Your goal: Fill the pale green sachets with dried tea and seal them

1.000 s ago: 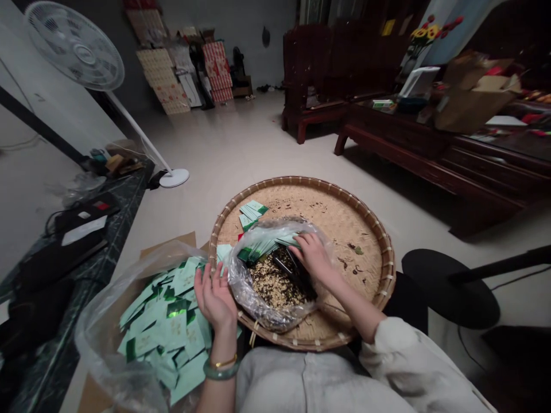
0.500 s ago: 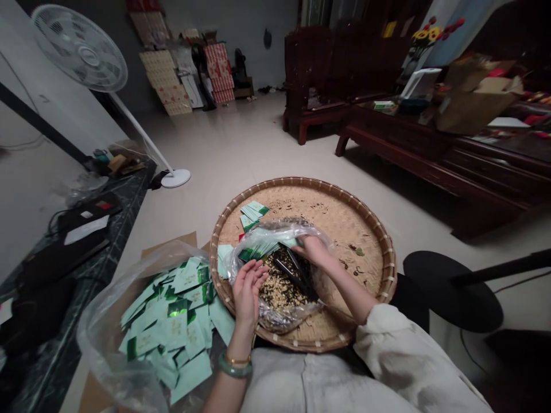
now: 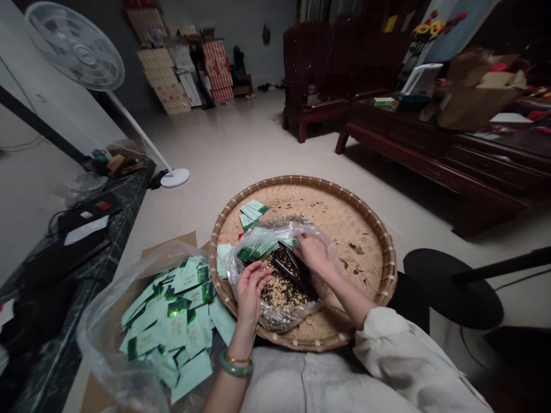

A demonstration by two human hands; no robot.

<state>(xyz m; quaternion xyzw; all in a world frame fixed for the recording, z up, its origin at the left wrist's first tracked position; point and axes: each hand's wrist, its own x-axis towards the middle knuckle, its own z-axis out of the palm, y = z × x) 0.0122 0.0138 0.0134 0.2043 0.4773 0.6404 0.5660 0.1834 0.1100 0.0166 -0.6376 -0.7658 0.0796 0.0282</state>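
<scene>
Two hands: left hand point(image 3: 253, 292) loosely curled, holding nothing; right hand point(image 3: 313, 253) fingers bunched on clear plastic bag point(image 3: 249, 258), grip unclear.
Between them: black packets point(image 3: 293, 276) on tea leaves.
Around: round bamboo tray point(image 3: 301, 180) beneath; mint-green sachets point(image 3: 172, 327) at 8 o'clock.

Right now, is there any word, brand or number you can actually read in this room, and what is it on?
No text here can be read.
Mint-green sachets: pale print, too small and blurred.
Red patterned cartons by the wall: markings too small to read.
White card: any marks are too blurred to read.
</scene>
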